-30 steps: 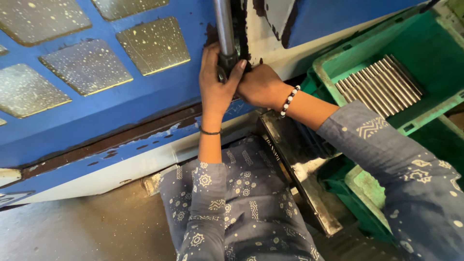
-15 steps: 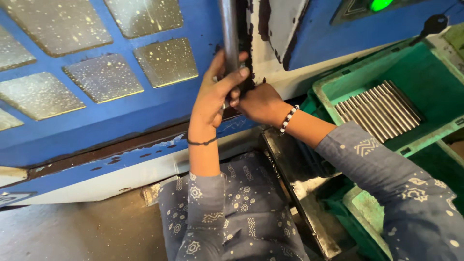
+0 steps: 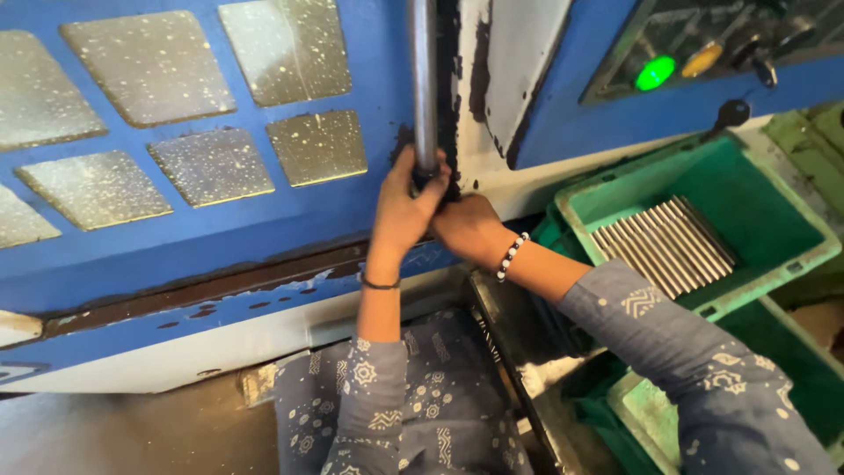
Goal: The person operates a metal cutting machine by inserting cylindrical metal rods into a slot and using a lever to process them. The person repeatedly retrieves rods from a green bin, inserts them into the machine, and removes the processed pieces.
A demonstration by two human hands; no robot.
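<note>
A big blue machine door [image 3: 264,229] with square speckled windows filled most of the view. At its right edge ran an upright grey metal bar handle [image 3: 424,84]. To the right stood a green plastic crate [image 3: 774,220] with a row of thin metal rods [image 3: 664,246] lying side by side inside. The left hand [image 3: 400,211] was closed around the lower end of the handle. The right hand [image 3: 470,230], touching the left one, seemed to be curled at the door edge, but its fingers were hidden.
</note>
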